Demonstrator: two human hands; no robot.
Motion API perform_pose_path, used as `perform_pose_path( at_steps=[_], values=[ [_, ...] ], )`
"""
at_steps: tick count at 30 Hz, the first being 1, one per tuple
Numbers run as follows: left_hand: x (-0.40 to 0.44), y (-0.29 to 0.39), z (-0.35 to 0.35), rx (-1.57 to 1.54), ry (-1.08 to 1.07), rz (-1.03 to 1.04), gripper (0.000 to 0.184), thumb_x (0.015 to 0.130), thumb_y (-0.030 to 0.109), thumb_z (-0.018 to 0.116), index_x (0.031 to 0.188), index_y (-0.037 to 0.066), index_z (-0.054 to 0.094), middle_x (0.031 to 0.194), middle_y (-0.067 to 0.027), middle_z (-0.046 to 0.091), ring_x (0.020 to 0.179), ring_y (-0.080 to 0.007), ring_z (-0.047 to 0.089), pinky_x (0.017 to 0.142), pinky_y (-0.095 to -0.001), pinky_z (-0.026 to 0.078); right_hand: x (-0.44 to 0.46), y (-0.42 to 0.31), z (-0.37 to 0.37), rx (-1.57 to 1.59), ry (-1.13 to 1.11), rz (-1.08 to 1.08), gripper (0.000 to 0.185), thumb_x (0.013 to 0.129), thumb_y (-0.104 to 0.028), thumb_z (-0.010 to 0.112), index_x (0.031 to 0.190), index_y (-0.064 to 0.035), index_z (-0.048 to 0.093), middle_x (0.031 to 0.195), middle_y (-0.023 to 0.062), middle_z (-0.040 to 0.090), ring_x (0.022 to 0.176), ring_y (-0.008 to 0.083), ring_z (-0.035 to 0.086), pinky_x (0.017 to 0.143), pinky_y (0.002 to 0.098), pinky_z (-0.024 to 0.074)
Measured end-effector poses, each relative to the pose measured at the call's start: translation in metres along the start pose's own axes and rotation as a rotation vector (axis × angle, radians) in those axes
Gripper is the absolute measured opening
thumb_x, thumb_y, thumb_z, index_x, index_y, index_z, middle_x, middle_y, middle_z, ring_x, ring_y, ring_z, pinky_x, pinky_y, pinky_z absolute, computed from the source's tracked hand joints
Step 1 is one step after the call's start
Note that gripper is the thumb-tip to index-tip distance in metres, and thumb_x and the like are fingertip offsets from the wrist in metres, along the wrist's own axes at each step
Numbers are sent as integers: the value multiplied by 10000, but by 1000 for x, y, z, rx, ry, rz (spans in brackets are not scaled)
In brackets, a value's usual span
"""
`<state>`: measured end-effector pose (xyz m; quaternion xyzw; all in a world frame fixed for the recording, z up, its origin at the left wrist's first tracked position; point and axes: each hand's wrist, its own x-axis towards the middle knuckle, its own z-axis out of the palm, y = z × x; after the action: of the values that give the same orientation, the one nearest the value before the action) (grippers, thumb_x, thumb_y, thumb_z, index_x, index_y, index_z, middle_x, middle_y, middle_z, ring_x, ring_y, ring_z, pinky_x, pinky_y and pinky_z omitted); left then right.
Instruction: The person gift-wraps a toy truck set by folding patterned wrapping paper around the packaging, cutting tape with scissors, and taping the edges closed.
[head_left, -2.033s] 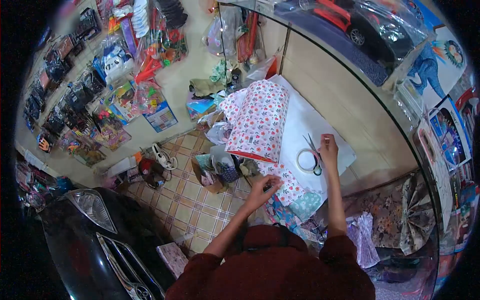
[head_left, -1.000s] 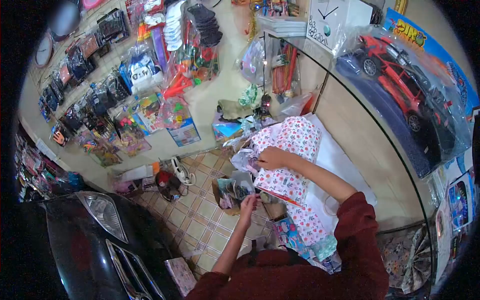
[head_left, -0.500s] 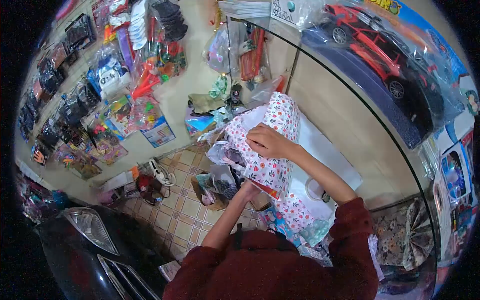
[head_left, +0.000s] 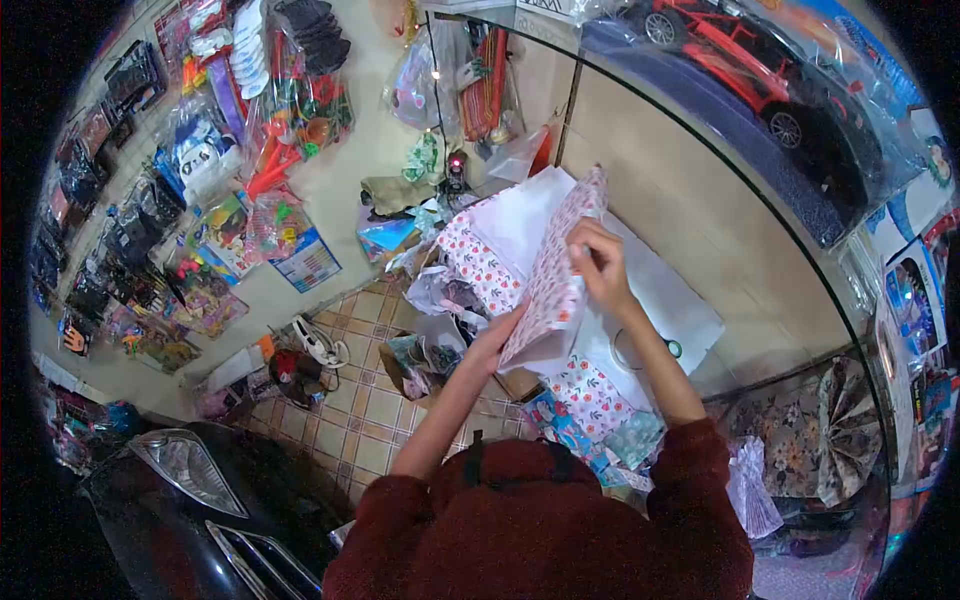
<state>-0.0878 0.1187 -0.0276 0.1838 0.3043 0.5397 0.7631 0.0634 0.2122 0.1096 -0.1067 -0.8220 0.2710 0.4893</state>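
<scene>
A sheet of white wrapping paper [head_left: 556,262] with small red and pink flowers stands raised and folded at a slant between my hands. My left hand [head_left: 491,343] holds its lower left edge, with some fingers hidden behind the sheet. On the right side my right hand [head_left: 603,268] has curled fingers closed at the paper's edge. Under and around it, more flowered paper [head_left: 480,262] and a plain white sheet [head_left: 665,285] lie spread out. Close to my right forearm is a roll of tape [head_left: 673,348].
A glass pane edge [head_left: 720,125] curves along the right, with a boxed red toy car [head_left: 725,60] above it. Packaged goods [head_left: 205,150] hang on the left wall. A black motorbike [head_left: 190,500] stands at lower left. An open carton [head_left: 410,370] sits on the tiled floor.
The flowered paper has been lifted from lying flat to a slanted fold, uncovering white beneath. My right hand has moved right and up; my left hand has moved slightly up.
</scene>
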Motion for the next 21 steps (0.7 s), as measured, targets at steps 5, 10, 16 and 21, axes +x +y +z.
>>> perform_pose_path(
  at_steps=[5, 10, 16, 21],
  values=[
    [31, 24, -31, 553, 205, -56, 760, 771, 432, 706, 1205, -135, 445, 1123, -185, 585, 939, -200, 613, 802, -293, 508, -48, 14, -20, 136, 131, 259, 172, 826, -59, 541, 685, 27, 491, 778, 94, 543, 759, 176, 512, 767, 300, 399],
    [13, 52, -2, 938, 308, 194, 864, 707, 495, 738, 1246, -101, 419, 949, -101, 592, 749, -137, 557, 625, -259, 457, -96, 39, -29, -67, 4, 354, 101, 822, -36, 582, 751, 32, 555, 833, 105, 572, 847, 197, 562, 780, 304, 440],
    [-1, 57, -29, 923, 235, -25, 844, 726, 522, 705, 1296, -33, 422, 1193, -170, 513, 1059, -213, 523, 777, -281, 448, -99, 15, -23, -304, -124, 335, 94, 818, -95, 626, 852, -10, 604, 1001, 122, 596, 960, 254, 563, 855, 357, 432],
    [-16, 33, -51, 652, 186, 72, 667, 822, 465, 633, 1256, -10, 458, 1040, -76, 583, 862, -135, 581, 720, -270, 492, -94, -23, 0, -402, -270, 262, 167, 839, -178, 611, 953, -57, 598, 1092, 123, 573, 1063, 301, 508, 940, 389, 375]
  ],
)
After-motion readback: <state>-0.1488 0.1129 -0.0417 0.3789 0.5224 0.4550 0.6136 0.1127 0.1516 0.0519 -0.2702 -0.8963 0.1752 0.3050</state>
